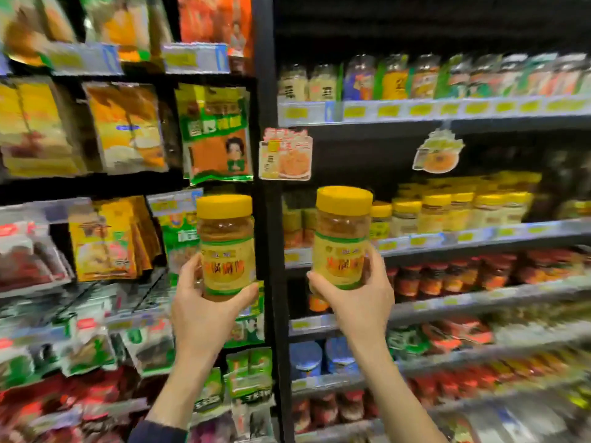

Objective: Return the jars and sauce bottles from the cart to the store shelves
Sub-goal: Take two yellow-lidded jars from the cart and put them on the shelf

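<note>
I hold two alike jars upright in front of the store shelves. Each has a yellow lid, brownish contents and a yellow label with red characters. My left hand (204, 310) grips the left jar (226, 247) round its lower half, in front of the black upright post. My right hand (353, 297) grips the right jar (342, 238) the same way, just before a shelf (479, 235) that carries a row of several yellow-lidded jars (447, 211). The cart is out of view.
A black post (267, 91) splits the shelving. Left bays hold hanging sauce and seasoning pouches (217, 135). Right bays hold bottles on the upper shelf (415, 78), red-lidded jars (447, 276) below, and packets lower down. Two promo tags (284, 155) hang from the shelf edge.
</note>
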`<state>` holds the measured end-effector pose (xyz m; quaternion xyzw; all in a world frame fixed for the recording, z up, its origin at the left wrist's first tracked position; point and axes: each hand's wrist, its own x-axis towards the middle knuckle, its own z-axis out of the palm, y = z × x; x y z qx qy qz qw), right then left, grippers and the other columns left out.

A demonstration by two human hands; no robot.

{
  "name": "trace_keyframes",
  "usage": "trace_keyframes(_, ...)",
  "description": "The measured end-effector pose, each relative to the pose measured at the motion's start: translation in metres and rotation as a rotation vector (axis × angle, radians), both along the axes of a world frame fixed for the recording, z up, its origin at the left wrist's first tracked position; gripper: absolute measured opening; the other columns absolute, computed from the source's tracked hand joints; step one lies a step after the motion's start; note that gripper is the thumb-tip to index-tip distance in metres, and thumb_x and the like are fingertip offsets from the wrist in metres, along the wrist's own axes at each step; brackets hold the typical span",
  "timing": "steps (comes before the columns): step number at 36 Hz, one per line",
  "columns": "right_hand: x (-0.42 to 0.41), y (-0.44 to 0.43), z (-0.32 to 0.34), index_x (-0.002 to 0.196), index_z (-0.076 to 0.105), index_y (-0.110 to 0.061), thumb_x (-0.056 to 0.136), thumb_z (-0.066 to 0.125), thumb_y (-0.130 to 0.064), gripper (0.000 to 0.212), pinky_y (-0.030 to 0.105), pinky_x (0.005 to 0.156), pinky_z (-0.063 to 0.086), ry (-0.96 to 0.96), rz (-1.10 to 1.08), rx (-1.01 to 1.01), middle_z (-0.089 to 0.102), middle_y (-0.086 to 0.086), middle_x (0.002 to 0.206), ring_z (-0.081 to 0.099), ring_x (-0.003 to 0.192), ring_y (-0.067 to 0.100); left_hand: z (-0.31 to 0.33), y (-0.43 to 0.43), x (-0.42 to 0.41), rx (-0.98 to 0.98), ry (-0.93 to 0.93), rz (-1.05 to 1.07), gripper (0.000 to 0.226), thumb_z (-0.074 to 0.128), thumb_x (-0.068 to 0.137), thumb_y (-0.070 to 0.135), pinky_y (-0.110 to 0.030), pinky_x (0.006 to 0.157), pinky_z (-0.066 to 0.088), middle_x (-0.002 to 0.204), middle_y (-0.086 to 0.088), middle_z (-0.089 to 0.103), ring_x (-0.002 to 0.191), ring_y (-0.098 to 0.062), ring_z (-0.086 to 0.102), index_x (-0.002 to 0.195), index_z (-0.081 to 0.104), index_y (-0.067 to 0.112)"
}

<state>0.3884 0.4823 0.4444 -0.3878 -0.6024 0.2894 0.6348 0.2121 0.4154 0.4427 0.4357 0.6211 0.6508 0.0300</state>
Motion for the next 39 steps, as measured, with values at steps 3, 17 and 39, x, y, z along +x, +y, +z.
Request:
trace_keyframes(3,0.05,0.003,0.001,0.109,0.045,-0.043,0.058,0.086,-0.031,0.066,0.02,0.08,0.044,-0.013,-0.138,0.02,0.054,-0.028,0.096,0.055,0.09,-0.007,0.002,0.025,0.038,0.0,0.002,-0.111,0.085,0.086,0.059,0.023,-0.026,0.086,0.043,0.109,0.013,0.052,0.102,-0.009,0.054,0.132,0.043,0.021)
trace_keyframes(17,0.259,0.029,-0.003,0.113,0.049,-0.035,0.058,0.086,-0.025,0.068,0.002,0.069,0.042,0.03,-0.515,0.023,0.059,-0.024,0.097,0.056,0.087,-0.016,-0.003,0.127,0.245,-0.006,0.002,-0.5,0.091,0.088,0.056,0.023,-0.037,0.095,0.047,0.111,0.014,0.052,0.104,-0.01,0.054,0.133,0.042,0.022)
trace_keyframes(39,0.518,0.174,0.002,0.124,0.044,-0.031,0.058,0.085,-0.034,0.078,0.024,0.084,0.048,-0.03,-0.64,0.025,0.053,-0.028,0.098,0.055,0.09,-0.007,0.001,0.285,0.529,0.026,-0.076,-0.609,0.088,0.086,0.06,0.019,-0.025,0.087,0.04,0.106,0.018,0.047,0.101,-0.006,0.051,0.135,0.041,0.02)
